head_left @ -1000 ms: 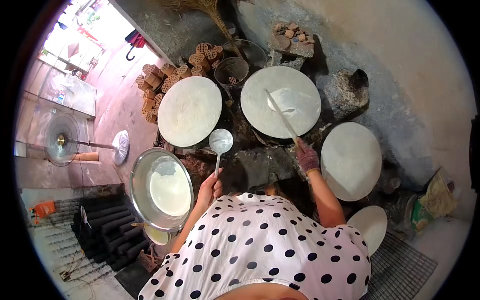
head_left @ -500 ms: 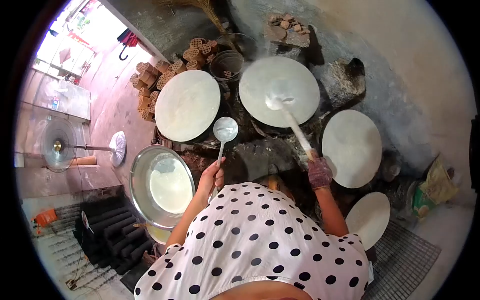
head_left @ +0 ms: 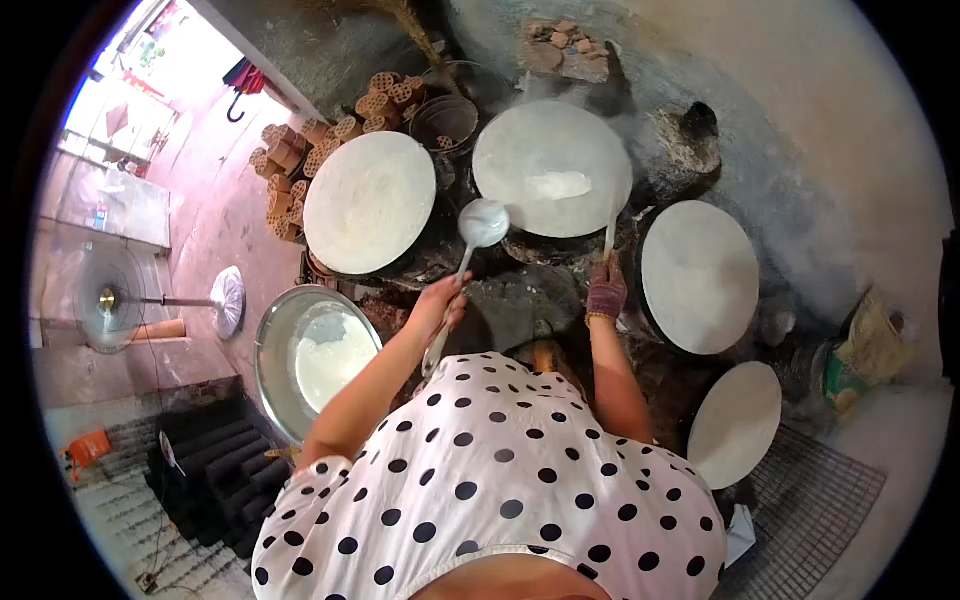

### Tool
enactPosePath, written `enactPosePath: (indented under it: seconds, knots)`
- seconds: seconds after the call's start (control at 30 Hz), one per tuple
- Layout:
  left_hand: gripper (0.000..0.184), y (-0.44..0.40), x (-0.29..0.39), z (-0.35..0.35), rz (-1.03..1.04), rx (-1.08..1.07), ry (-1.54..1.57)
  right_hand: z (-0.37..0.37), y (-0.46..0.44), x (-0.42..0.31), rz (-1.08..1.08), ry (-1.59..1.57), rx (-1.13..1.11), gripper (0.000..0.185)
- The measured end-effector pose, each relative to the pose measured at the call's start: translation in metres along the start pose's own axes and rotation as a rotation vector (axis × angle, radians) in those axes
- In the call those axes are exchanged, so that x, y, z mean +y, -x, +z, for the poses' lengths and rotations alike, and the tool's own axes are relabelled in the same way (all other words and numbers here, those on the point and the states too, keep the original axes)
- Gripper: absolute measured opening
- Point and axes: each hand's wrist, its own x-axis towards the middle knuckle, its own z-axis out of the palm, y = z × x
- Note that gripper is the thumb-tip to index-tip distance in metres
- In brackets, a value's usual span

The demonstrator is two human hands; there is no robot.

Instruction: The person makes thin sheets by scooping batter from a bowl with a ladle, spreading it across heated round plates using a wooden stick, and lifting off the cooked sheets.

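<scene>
My left hand [head_left: 438, 303] is closed around the handle of a metal ladle [head_left: 485, 223]. The ladle's whitish-coated bowl is near the left front edge of the middle round pan [head_left: 545, 130]. In a purple knitted glove, my right hand [head_left: 606, 290] grips a narrow pale stick-like tool [head_left: 611, 235]. Its upper end is by that pan's right edge, and the shape of its tip is unclear. A brighter white patch [head_left: 560, 185] lies on the pan's pale surface. To the left of my left arm stands a large metal basin [head_left: 265, 350] holding white liquid [head_left: 330, 365].
Other pale round discs are at the left [head_left: 370, 205], right [head_left: 700, 278] and lower right [head_left: 735, 425]. Perforated clay-coloured cylinders [head_left: 285, 150] pile up behind. Black cylinders [head_left: 215, 465] lie at lower left, near a standing fan [head_left: 108, 298]. A wire rack [head_left: 810, 500] is at lower right.
The ladle has moved right and up, towards the middle pan. My right hand has shifted left and up, and the tool has left the pan's centre for its right edge.
</scene>
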Motion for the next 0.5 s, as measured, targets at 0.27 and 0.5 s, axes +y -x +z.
enactPosePath:
  seconds: [0.27, 0.5]
  knots:
    - [0.024, -0.116, 0.026, 0.056, 0.054, 0.119, -0.248, 0.007, 0.032, 0.008, -0.239, 0.258, -0.423, 0.028]
    - [0.017, -0.122, 0.016, 0.097, 0.132, 0.263, -0.179, 0.042, 0.058, 0.038, -0.751, 0.671, -0.423, 0.037]
